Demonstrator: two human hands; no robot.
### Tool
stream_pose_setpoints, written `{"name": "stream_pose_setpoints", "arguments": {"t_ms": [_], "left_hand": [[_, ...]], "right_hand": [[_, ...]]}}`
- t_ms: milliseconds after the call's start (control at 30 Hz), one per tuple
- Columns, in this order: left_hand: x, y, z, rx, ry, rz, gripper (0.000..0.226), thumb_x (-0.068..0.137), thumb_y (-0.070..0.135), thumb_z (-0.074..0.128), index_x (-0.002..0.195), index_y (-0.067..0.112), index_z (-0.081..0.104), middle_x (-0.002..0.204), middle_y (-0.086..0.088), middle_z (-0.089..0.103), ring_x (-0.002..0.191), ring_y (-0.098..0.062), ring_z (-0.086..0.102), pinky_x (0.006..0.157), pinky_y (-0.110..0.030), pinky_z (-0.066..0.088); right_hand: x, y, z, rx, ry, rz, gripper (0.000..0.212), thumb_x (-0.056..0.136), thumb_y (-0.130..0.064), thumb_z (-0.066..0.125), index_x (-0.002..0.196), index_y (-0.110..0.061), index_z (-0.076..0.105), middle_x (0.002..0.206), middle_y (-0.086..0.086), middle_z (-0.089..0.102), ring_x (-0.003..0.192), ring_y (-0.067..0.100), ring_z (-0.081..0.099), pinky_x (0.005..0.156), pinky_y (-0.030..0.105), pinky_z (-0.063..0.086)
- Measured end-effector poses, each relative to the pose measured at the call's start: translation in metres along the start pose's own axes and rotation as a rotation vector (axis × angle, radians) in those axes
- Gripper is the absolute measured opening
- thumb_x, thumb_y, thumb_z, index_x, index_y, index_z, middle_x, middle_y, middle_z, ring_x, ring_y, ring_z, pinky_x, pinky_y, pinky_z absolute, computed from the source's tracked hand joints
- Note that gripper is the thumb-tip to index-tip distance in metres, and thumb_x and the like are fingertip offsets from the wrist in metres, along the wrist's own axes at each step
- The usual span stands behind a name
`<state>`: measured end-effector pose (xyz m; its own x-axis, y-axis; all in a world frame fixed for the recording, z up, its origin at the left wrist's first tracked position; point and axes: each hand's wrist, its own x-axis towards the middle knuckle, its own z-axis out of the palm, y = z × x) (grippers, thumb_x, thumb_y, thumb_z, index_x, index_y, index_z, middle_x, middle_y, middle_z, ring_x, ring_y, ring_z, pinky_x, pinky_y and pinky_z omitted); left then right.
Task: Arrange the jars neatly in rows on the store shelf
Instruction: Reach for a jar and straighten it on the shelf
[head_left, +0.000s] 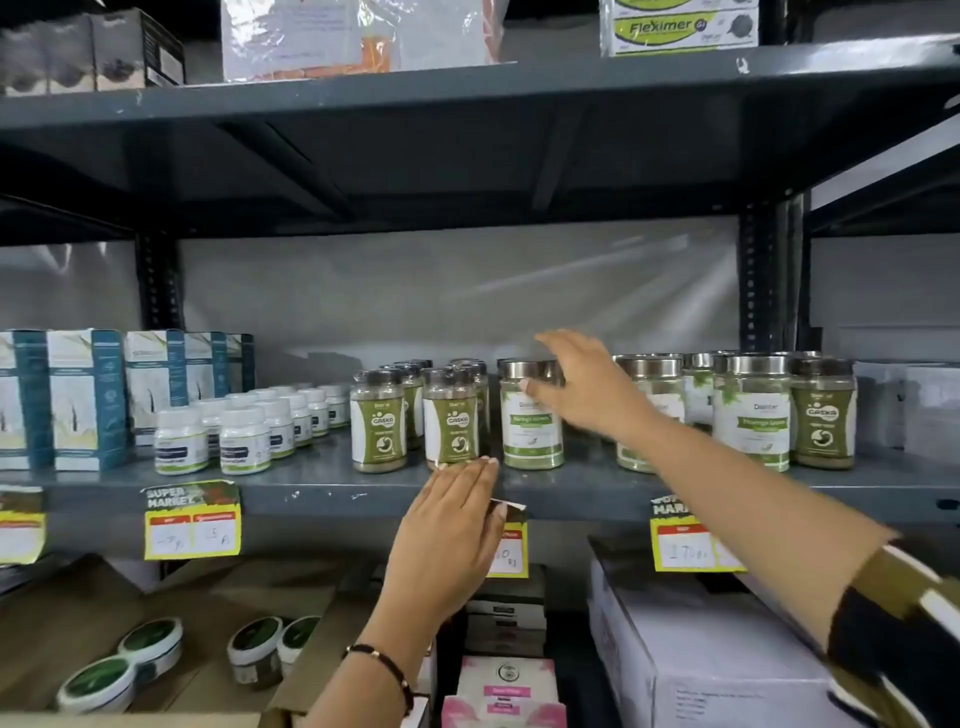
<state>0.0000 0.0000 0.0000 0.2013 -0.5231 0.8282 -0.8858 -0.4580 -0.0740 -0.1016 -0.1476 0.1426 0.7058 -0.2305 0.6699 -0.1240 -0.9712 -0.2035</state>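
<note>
Green-labelled jars stand on the grey shelf (322, 486). Dark-lidded jars form short rows, with the front ones at the left (378, 427) and beside it (451, 415). A silver-lidded jar (532, 434) stands just to their right. My right hand (587, 389) reaches over that jar's lid with fingers stretched out and the thumb against its shoulder. My left hand (447, 525) is flat, its fingertips touching the base of the second dark-lidded jar at the shelf's front edge. More silver-lidded jars (753, 410) and one dark-lidded jar (823, 415) stand to the right, partly behind my right forearm.
Small white bottles (244, 439) and blue-and-white boxes (78, 400) fill the shelf's left part. Yellow price tags (192, 525) hang on the front edge. Below are cardboard boxes, round tubs (150, 642) and a white carton (701, 670). The upper shelf (467, 88) hangs overhead.
</note>
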Motion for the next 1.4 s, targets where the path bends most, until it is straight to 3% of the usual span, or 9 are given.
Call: {"name": "stream_pose_setpoints", "arguments": {"t_ms": [233,433,533,667,800,933,1133,1267,1400], "left_hand": [[-0.002,0.004,0.000,-0.094,0.048,0.002,0.043,0.094,0.034,0.039,0.126,0.013,0.058,0.124,0.001,0.061,0.116,-0.015,0.052,0.104,-0.029,0.028],[-0.002,0.012,0.004,-0.135,0.110,-0.074,0.040,0.094,0.034,0.040,0.120,0.015,0.062,0.117,0.002,0.063,0.112,-0.013,0.052,0.104,-0.026,0.026],[-0.003,0.012,0.005,-0.131,0.117,-0.071,0.038,0.093,0.034,0.040,0.118,0.015,0.063,0.115,0.003,0.064,0.110,-0.013,0.054,0.103,-0.026,0.027],[-0.002,0.010,0.003,-0.139,0.103,-0.066,0.038,0.093,0.033,0.041,0.119,0.014,0.062,0.116,0.002,0.064,0.111,-0.014,0.053,0.104,-0.021,0.019],[-0.002,0.013,0.005,-0.159,0.124,-0.067,0.038,0.092,0.030,0.041,0.116,0.012,0.063,0.114,0.000,0.065,0.108,-0.017,0.055,0.103,-0.024,0.023],[-0.002,0.014,0.007,-0.171,0.161,-0.069,0.037,0.093,0.028,0.040,0.113,0.010,0.064,0.111,-0.002,0.065,0.107,-0.018,0.054,0.101,-0.028,0.027],[-0.003,0.018,0.010,-0.173,0.161,-0.109,0.041,0.093,0.031,0.037,0.115,0.010,0.063,0.111,-0.005,0.066,0.107,-0.021,0.057,0.099,-0.035,0.034],[-0.001,0.021,0.012,-0.156,0.161,-0.143,0.045,0.092,0.033,0.036,0.115,0.006,0.063,0.109,-0.009,0.066,0.104,-0.028,0.059,0.093,-0.043,0.038],[0.001,0.019,0.017,-0.166,0.238,-0.118,0.048,0.093,0.034,0.034,0.111,0.002,0.064,0.104,-0.017,0.066,0.098,-0.037,0.058,0.089,-0.049,0.040]], "right_hand": [[0.034,-0.007,-0.001,0.085,-0.148,0.249,0.047,0.078,-0.042,0.068,0.118,-0.020,0.057,0.129,0.008,0.056,0.107,0.025,0.055,0.087,0.033,0.042],[0.021,-0.010,0.013,0.226,0.016,0.246,0.034,0.082,-0.034,0.065,0.110,-0.016,0.061,0.112,0.005,0.064,0.091,0.020,0.056,0.079,0.034,0.048],[0.016,-0.010,0.015,0.258,0.065,0.239,0.032,0.082,-0.033,0.065,0.108,-0.015,0.063,0.110,0.007,0.066,0.091,0.021,0.057,0.085,0.040,0.051],[0.014,-0.008,0.013,0.325,0.126,0.243,0.039,0.075,-0.033,0.073,0.109,-0.015,0.065,0.112,0.004,0.065,0.094,0.017,0.055,0.087,0.035,0.049],[0.003,-0.005,0.000,0.394,0.173,0.252,0.049,0.069,-0.035,0.079,0.113,-0.018,0.066,0.114,0.000,0.065,0.097,0.012,0.055,0.084,0.026,0.044],[-0.019,0.005,-0.033,0.463,0.230,0.221,0.043,0.067,-0.034,0.080,0.106,-0.022,0.069,0.106,-0.003,0.068,0.098,0.014,0.060,0.086,0.030,0.048],[-0.061,0.052,-0.107,0.404,0.424,0.259,0.036,0.064,-0.037,0.081,0.096,-0.023,0.073,0.092,-0.003,0.070,0.083,0.011,0.062,0.077,0.028,0.050],[-0.088,0.098,-0.143,0.268,0.518,0.375,0.022,0.061,-0.038,0.083,0.076,-0.029,0.070,0.076,-0.006,0.069,0.072,0.010,0.061,0.068,0.028,0.051],[-0.107,0.140,-0.158,0.041,0.574,0.548,0.040,0.059,-0.047,0.082,0.090,-0.024,0.070,0.088,-0.003,0.069,0.084,0.017,0.062,0.075,0.033,0.050]]}}
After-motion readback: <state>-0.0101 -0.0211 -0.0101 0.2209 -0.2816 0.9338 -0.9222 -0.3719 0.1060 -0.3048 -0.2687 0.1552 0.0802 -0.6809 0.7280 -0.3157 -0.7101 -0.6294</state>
